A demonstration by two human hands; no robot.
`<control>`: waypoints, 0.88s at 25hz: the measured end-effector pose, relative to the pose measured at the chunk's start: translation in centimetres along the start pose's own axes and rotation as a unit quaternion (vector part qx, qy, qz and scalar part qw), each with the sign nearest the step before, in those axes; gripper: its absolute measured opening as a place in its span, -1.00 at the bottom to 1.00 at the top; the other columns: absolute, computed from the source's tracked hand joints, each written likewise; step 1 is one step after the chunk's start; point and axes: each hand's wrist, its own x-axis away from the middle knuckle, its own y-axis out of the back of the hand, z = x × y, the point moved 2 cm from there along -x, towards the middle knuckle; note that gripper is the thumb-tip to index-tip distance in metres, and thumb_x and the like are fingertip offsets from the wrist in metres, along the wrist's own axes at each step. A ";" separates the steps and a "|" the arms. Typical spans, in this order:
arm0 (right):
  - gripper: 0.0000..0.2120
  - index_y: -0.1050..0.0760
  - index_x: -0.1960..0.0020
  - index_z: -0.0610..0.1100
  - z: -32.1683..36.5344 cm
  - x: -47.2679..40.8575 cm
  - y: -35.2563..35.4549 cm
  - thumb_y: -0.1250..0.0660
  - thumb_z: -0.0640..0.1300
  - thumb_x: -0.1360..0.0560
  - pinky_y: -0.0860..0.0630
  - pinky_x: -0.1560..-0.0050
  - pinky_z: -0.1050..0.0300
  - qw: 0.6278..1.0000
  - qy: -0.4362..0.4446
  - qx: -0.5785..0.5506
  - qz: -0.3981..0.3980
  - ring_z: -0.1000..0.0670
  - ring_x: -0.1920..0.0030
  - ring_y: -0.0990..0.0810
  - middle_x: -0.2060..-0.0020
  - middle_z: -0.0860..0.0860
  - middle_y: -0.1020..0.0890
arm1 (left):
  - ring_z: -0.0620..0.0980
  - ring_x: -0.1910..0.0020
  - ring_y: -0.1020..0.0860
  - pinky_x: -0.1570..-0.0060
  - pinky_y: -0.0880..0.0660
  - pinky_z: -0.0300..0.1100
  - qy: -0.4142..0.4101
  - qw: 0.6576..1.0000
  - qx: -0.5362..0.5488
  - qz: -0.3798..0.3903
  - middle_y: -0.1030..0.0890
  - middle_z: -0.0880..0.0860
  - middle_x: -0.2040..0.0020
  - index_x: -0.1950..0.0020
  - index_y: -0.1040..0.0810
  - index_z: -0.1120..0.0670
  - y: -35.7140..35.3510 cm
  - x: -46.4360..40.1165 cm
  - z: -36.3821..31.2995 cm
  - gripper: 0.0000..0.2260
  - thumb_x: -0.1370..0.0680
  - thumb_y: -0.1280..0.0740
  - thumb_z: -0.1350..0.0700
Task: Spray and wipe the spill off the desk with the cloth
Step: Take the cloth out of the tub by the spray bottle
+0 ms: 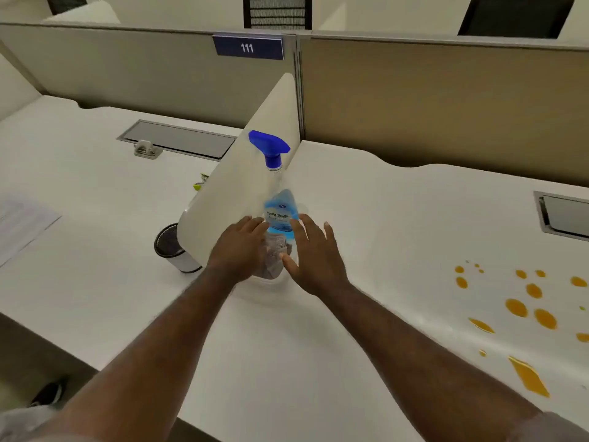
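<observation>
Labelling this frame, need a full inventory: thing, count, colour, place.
Blue-capped clear spray bottle: 1, blue liquid, desk centre, by divider.
Crumpled grey cloth: 1, in front of bottle, in a clear container.
Orange liquid spill: many drops, desk right.
White desk: 1.
Black mesh cup: 1, left of divider.
Blue number sign: 1, on partition.
Grey cable hatches: 2, left and far right.
Left hand: on cloth.
Right hand: open, beside bottle.

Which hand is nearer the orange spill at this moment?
Right. The right hand hovers open beside the spray bottle, on the side toward the orange spill at the desk's right. The left hand lies farther off, on the cloth.
</observation>
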 end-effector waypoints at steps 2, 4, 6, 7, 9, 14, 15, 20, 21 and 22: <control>-0.37 -0.14 -0.50 -0.12 1.0 -1.5 -1.1 -0.19 0.17 -0.55 0.19 -0.49 -0.13 0.999 -0.004 0.021 0.036 -0.07 -0.44 -0.31 -0.49 -0.11 -0.27 | 0.10 -0.48 -0.29 -0.41 -0.26 0.00 -0.018 0.999 -0.002 0.034 -0.39 0.08 -0.47 -0.46 -0.34 0.11 -0.4 -1.1 1.3 -0.53 -0.56 -0.29 0.05; -0.41 -0.18 -0.48 -0.12 1.6 -2.6 -2.2 -0.17 0.16 -0.56 0.27 -0.47 -0.17 0.997 -0.009 0.043 0.062 -0.08 -0.40 -0.38 -0.46 -0.10 -0.33 | 0.08 -0.46 -0.31 -0.40 -0.28 -0.02 -0.030 0.998 0.000 0.061 -0.40 0.08 -0.46 -0.46 -0.34 0.10 -1.1 -2.3 2.3 -0.51 -0.55 -0.31 0.05; -0.49 -0.25 -0.41 -0.10 2.0 -3.2 -3.0 -0.18 0.13 -0.56 0.32 -0.45 -0.20 0.996 -0.016 0.048 0.068 -0.06 -0.32 -0.46 -0.36 -0.06 -0.45 | 0.07 -0.40 -0.38 -0.33 -0.36 -0.03 -0.035 0.996 0.006 0.081 -0.41 0.08 -0.45 -0.46 -0.34 0.09 -1.8 -3.2 2.5 -0.50 -0.54 -0.32 0.04; -0.55 -0.30 -0.36 -0.09 2.2 -3.5 -3.3 -0.19 0.11 -0.55 0.34 -0.44 -0.22 0.996 -0.023 0.052 0.073 -0.05 -0.27 -0.50 -0.28 -0.03 -0.50 | 0.08 -0.38 -0.40 -0.30 -0.38 -0.03 -0.035 0.994 -0.001 0.100 -0.41 0.08 -0.45 -0.46 -0.33 0.09 -2.2 -3.7 2.7 -0.49 -0.54 -0.31 0.03; -0.68 -0.38 -0.24 -0.07 2.6 -4.1 -3.8 -0.21 0.04 -0.55 0.41 -0.40 -0.25 0.992 -0.050 0.064 0.099 -0.04 -0.17 -0.53 -0.11 0.00 -0.57 | 0.11 -0.30 -0.47 -0.23 -0.42 -0.01 -0.030 0.989 -0.036 0.141 -0.44 0.09 -0.41 -0.45 -0.33 0.10 -2.6 -4.5 3.1 -0.51 -0.54 -0.28 0.02; -0.64 -0.37 -0.28 -0.13 2.9 -5.8 -4.0 -0.23 0.00 -0.54 0.41 -0.38 -0.33 0.974 -0.086 0.114 0.174 -0.06 -0.16 -0.54 -0.05 -0.01 -0.61 | 0.12 -0.10 -0.59 -0.21 -0.34 0.01 -0.032 0.973 -0.155 0.168 -0.54 0.08 -0.21 -0.34 -0.37 0.09 -3.6 -5.7 3.0 -0.61 -0.54 -0.26 0.02; -0.64 -0.37 -0.29 -0.15 2.9 -6.1 -4.4 -0.21 -0.01 -0.56 0.37 -0.40 -0.32 0.970 -0.091 0.117 0.195 -0.05 -0.19 -0.52 -0.07 -0.02 -0.62 | 0.11 -0.08 -0.60 -0.23 -0.30 0.03 -0.026 0.973 -0.161 0.166 -0.55 0.07 -0.16 -0.29 -0.39 0.07 -3.7 -5.8 2.9 -0.66 -0.54 -0.26 0.02; -0.66 -0.45 -0.26 -0.29 2.7 -7.1 -4.8 -0.20 -0.16 -0.54 -0.11 -0.33 -0.31 0.968 -0.108 0.070 0.214 -0.11 -0.26 -0.47 -0.15 -0.14 -0.61 | 0.11 -0.01 -0.58 -0.16 -0.32 0.01 -0.001 0.983 -0.121 0.135 -0.57 0.07 -0.06 -0.14 -0.43 0.05 -3.6 -6.2 2.4 -0.81 -0.54 -0.27 0.06; -0.73 -0.52 -0.15 -0.24 2.8 -7.1 -4.5 -0.24 -0.15 -0.51 -0.19 -0.26 -0.36 0.973 -0.083 0.078 0.199 -0.15 -0.18 -0.52 -0.05 -0.12 -0.65 | 0.12 0.00 -0.57 -0.12 -0.34 -0.01 0.001 0.987 -0.104 0.119 -0.57 0.08 -0.05 -0.12 -0.44 0.06 -3.5 -6.2 2.3 -0.83 -0.55 -0.26 0.08; -0.80 -0.55 -0.06 -0.19 2.8 -6.9 -4.0 -0.27 -0.15 -0.49 -0.26 -0.21 -0.36 0.977 -0.072 0.078 0.185 -0.16 -0.11 -0.56 0.04 -0.10 -0.67 | 0.13 0.01 -0.57 -0.09 -0.36 -0.02 0.004 0.991 -0.086 0.107 -0.57 0.09 -0.05 -0.11 -0.45 0.06 -3.3 -6.1 2.4 -0.85 -0.55 -0.26 0.09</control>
